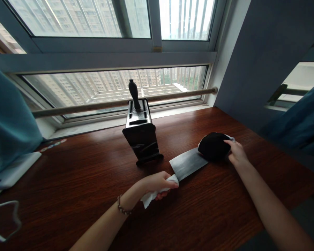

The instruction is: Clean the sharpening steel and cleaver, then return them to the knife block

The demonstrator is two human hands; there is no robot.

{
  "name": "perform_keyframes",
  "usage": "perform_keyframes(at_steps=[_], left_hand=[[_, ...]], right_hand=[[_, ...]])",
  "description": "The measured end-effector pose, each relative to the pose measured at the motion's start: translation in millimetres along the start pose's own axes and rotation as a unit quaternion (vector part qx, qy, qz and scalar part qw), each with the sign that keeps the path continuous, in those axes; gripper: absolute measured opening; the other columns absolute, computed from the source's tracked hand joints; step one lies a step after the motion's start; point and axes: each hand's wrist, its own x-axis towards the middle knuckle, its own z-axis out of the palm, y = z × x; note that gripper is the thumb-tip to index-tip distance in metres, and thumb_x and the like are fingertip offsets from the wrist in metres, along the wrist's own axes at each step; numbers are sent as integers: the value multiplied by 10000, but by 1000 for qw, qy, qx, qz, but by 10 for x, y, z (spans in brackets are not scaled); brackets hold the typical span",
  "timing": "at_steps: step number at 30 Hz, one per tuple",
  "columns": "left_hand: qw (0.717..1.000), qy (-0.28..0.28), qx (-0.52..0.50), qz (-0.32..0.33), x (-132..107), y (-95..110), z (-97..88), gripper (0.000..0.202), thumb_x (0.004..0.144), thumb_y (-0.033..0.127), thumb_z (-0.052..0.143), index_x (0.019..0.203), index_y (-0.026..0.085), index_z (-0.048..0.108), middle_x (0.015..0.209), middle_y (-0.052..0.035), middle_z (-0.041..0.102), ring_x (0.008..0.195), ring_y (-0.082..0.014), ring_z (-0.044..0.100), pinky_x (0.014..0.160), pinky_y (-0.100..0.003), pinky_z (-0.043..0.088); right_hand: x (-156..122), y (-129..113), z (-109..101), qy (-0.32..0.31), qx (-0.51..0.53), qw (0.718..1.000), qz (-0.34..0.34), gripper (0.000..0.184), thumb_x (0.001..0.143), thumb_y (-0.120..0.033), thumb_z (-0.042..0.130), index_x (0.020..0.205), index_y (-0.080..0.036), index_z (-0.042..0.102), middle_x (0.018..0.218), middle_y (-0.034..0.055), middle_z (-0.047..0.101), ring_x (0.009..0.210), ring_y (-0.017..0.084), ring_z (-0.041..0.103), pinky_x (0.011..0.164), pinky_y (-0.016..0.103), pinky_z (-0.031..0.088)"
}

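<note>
A steel cleaver lies low over the dark wooden table, blade pointing to the right and away from me. My left hand is closed around its handle end, with a white tissue wrapped between palm and handle. My right hand grips a black cloth that rests on the far tip of the blade; a bit of white shows under the cloth. Just behind the cleaver stands a metal knife block with one black-handled knife upright in it.
A teal curtain hangs at the left over a white flat object and a thin grey cable. A wooden rail runs along the window behind the table. A blue-grey wall stands at the right.
</note>
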Motion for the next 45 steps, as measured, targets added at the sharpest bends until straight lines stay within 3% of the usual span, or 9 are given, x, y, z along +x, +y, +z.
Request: perform_keyframes(at_steps=[3, 7, 11, 16, 21, 23, 30, 37, 45], left_hand=[[1000, 5, 4, -5, -1, 1, 2, 351, 693, 490, 609, 728, 174, 460, 481, 42, 470, 349, -74, 409, 298, -182, 331], [1000, 8, 5, -8, -6, 17, 6, 349, 692, 490, 608, 732, 178, 458, 480, 46, 466, 348, -71, 400, 296, -178, 325], [1000, 3, 6, -4, -4, 21, 8, 341, 699, 485, 600, 720, 182, 445, 464, 51, 455, 335, -71, 389, 290, -179, 320], [1000, 3, 10, 1, 2, 19, 14, 344, 701, 489, 593, 706, 177, 448, 463, 49, 452, 335, -71, 394, 291, -179, 320], [1000, 7, 12, -3, 0, 14, 12, 348, 695, 488, 599, 713, 173, 452, 474, 45, 462, 336, -70, 399, 290, -177, 324], [1000, 7, 11, -2, -2, 12, 9, 351, 696, 490, 598, 709, 172, 451, 477, 43, 464, 342, -71, 404, 292, -177, 326], [1000, 8, 6, -9, -7, 18, 11, 375, 680, 511, 612, 723, 175, 450, 476, 46, 462, 345, -70, 402, 296, -176, 324], [1000, 5, 6, -4, -13, 35, 15, 344, 691, 481, 603, 712, 176, 443, 471, 45, 463, 341, -71, 398, 289, -177, 320], [1000, 1, 8, -8, -19, 55, 16, 329, 702, 463, 598, 724, 178, 435, 459, 49, 465, 333, -73, 399, 288, -178, 325]], right_hand=[[153, 110, -104, 30, -265, 959, -94, 550, 563, -256, 665, 1080, -99, 563, 1090, 160, 580, 1002, 275, 546, 862, 409, 443], [192, 148, -205, 100, -553, 776, -286, 535, 703, -380, 557, 1162, -106, 533, 1177, 204, 524, 1113, 333, 446, 937, 488, 336], [209, 96, -280, 64, -669, 703, -231, 347, 745, -399, 488, 967, -177, 636, 993, 151, 626, 937, 330, 528, 756, 461, 410], [318, 54, -344, 56, -638, 740, -205, 261, 705, -398, 521, 804, -196, 653, 843, 115, 654, 752, 265, 573, 651, 399, 421], [361, 8, -277, 33, -217, 958, -185, 250, 602, -361, 641, 759, -168, 618, 734, 44, 628, 709, 184, 575, 728, 364, 463], [346, -49, -248, -19, 18, 994, -104, 282, 609, -354, 655, 821, -173, 617, 786, 27, 641, 737, 163, 595, 725, 336, 488], [115, -297, -250, -113, 195, 969, -105, 223, 755, -352, 562, 924, -219, 618, 923, 7, 669, 832, 146, 627, 725, 305, 516], [-412, -219, 11, -465, -137, 874, -32, 363, 706, -420, 633, 943, -146, 633, 802, 59, 664, 744, 155, 626, 716, 300, 484], [-457, 65, 175, -460, -317, 815, -153, 333, 732, -416, 597, 927, -150, 649, 858, 58, 666, 748, 156, 615, 691, 301, 478]])
